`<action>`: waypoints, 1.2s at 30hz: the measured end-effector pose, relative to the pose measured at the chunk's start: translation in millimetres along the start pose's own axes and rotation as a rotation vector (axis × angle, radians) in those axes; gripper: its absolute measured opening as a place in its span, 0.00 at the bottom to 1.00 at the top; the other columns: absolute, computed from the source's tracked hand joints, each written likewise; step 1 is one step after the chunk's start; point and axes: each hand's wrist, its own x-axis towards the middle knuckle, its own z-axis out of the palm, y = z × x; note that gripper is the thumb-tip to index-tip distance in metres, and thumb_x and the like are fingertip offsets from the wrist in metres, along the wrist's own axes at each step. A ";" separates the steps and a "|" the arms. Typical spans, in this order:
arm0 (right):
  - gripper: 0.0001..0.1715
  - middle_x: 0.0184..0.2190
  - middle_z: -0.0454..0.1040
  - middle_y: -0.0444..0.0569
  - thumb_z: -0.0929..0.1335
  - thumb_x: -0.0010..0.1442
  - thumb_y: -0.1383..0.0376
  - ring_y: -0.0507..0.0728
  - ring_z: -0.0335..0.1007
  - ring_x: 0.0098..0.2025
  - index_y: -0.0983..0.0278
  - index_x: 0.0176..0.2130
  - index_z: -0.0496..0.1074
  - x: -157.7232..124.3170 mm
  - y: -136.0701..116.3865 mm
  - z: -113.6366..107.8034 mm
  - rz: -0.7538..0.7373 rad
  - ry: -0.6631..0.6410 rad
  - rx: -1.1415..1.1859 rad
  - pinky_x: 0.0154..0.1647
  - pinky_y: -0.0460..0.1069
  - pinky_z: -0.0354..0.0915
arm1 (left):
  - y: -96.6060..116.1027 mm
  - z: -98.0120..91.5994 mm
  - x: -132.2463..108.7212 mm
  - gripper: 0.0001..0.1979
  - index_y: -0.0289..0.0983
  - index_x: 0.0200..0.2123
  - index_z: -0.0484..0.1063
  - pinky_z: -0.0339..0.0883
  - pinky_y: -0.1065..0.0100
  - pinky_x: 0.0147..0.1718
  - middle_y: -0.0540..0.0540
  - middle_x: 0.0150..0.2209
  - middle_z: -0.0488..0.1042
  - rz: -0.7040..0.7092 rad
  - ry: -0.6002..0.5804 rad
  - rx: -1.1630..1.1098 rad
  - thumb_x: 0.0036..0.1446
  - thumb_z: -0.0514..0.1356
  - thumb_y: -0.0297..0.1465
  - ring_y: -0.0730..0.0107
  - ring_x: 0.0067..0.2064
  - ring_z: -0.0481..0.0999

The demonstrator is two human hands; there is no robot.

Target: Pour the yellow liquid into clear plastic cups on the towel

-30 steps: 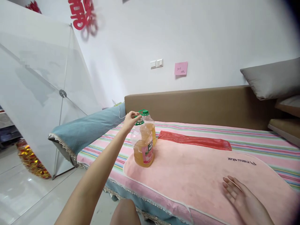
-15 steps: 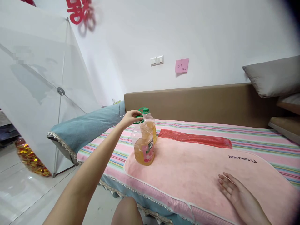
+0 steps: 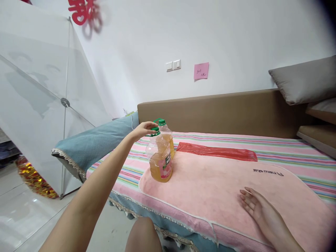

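A large clear plastic bottle of amber drink, with a pink label and a green cap, stands upright on a pink mat. My left hand is at its neck, fingers curled over the green carry handle beside the cap; the exact grip is partly hidden. Close behind stands a second bottle of the same kind, partly covered by the first, its green handle loop sticking up. My right hand is palm up over the mat at the right, fingers loosely extended and holding nothing.
A flat red plastic bag lies behind the mat on the striped cover. Beyond it is a brown backrest. Grey cushions are at the right, a blue covered armrest at the left, near a white panel.
My left hand has shifted slightly left off the front bottle's cap, so more of the cap shows. Both bottles stay in place. The camera view has moved a little.
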 end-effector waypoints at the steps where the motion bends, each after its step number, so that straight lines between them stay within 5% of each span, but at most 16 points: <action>1: 0.13 0.32 0.80 0.47 0.73 0.46 0.64 0.54 0.79 0.33 0.62 0.35 0.75 -0.4 0.1 0.3 0.000 -0.003 0.001 0.34 0.47 0.76 | -0.1 0.0 -1.2 0.25 0.37 0.38 0.77 0.71 0.54 0.49 0.41 0.45 0.78 -0.003 0.008 0.013 0.32 0.75 0.32 0.57 0.49 0.76; 8: 0.13 0.32 0.80 0.47 0.73 0.46 0.63 0.54 0.79 0.33 0.62 0.36 0.74 -1.5 1.0 1.2 -0.004 -0.003 -0.003 0.34 0.46 0.76 | 1.1 -0.9 0.1 0.25 0.38 0.44 0.72 0.71 0.57 0.46 0.45 0.38 0.77 -0.029 0.097 0.084 0.39 0.72 0.31 0.62 0.43 0.77; 14: 0.12 0.32 0.80 0.47 0.73 0.47 0.63 0.54 0.79 0.32 0.62 0.35 0.74 -2.4 -0.2 0.8 -0.016 -0.002 0.005 0.33 0.46 0.77 | 1.6 0.1 1.1 0.25 0.38 0.46 0.71 0.70 0.60 0.45 0.43 0.43 0.78 -0.051 0.105 0.114 0.43 0.70 0.33 0.61 0.46 0.77; 19: 0.13 0.31 0.80 0.46 0.73 0.47 0.63 0.54 0.79 0.32 0.62 0.36 0.74 -3.6 -0.5 2.0 -0.020 -0.007 0.004 0.32 0.46 0.77 | -4.0 5.2 5.1 0.32 0.36 0.46 0.68 0.70 0.59 0.41 0.45 0.36 0.76 -0.088 0.233 0.206 0.36 0.74 0.37 0.59 0.39 0.78; 27: 0.15 0.31 0.81 0.46 0.74 0.46 0.62 0.54 0.79 0.33 0.62 0.36 0.74 -4.0 -2.3 -0.8 -0.026 0.005 -0.011 0.32 0.46 0.76 | 8.1 5.4 0.6 0.27 0.37 0.43 0.70 0.70 0.62 0.39 0.43 0.40 0.79 -0.110 0.163 0.242 0.39 0.72 0.36 0.60 0.41 0.78; 32: 0.16 0.31 0.81 0.46 0.74 0.45 0.61 0.54 0.79 0.32 0.62 0.36 0.74 -4.0 -2.6 -2.6 -0.033 0.003 -0.022 0.32 0.45 0.76 | 6.8 7.5 5.9 0.29 0.37 0.40 0.70 0.67 0.62 0.36 0.47 0.30 0.77 -0.121 0.223 0.343 0.34 0.75 0.37 0.57 0.36 0.77; 36: 0.16 0.31 0.81 0.45 0.75 0.44 0.60 0.54 0.79 0.32 0.61 0.36 0.75 -2.6 -2.7 -4.6 -0.030 0.000 -0.022 0.32 0.45 0.76 | 5.9 5.6 6.0 0.31 0.37 0.43 0.69 0.68 0.63 0.36 0.47 0.31 0.77 -0.108 0.213 0.351 0.33 0.75 0.35 0.58 0.38 0.77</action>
